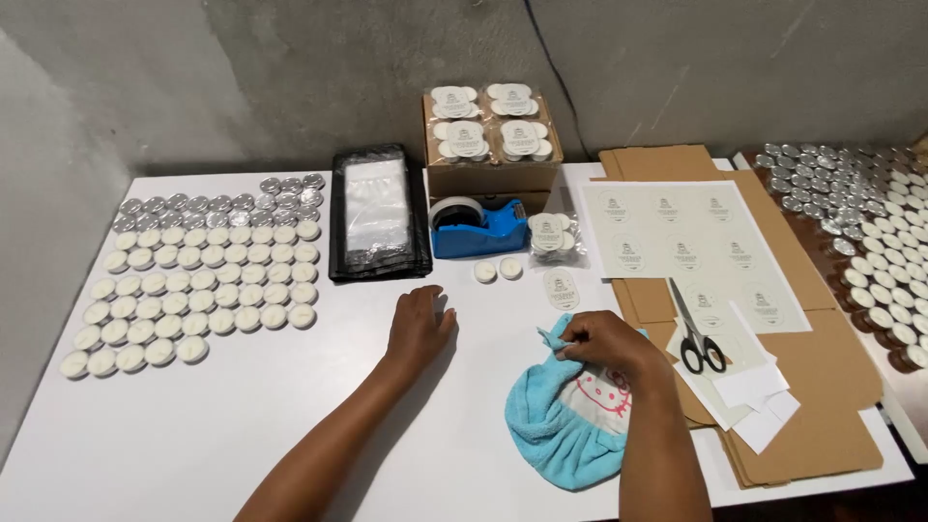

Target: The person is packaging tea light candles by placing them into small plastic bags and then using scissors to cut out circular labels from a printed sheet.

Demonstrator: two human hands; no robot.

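- Now the right hand (pixel 607 343) pinches a fold of the blue cloth (pixel 565 416), fingers closed on its upper edge; the cloth lies on the table (pixel 242 425) in front of the tape dispenser (pixel 476 228).
- Left hand (pixel 418 327) rests flat on the table, fingers loosely spread and holding nothing, just in front of the dispenser.
- Two loose candles (pixel 497 271) sit right before the dispenser, between it and the hands.
- A small oval label (pixel 561 288) lies to the right of those, near the cloth; it may be a sticker, though the view is too small to be sure.
- Rows of candles (pixel 198 290) fill the table well left of the dispenser.
- Scissors (pixel 694 333) lie on cardboard (pixel 822 387) to the dispenser's right, beside a label sheet (pixel 691 242).
- Boxes (pixel 491 159) of packed candles stand behind the dispenser, a stack of plastic bags (pixel 377 213) just left of it.
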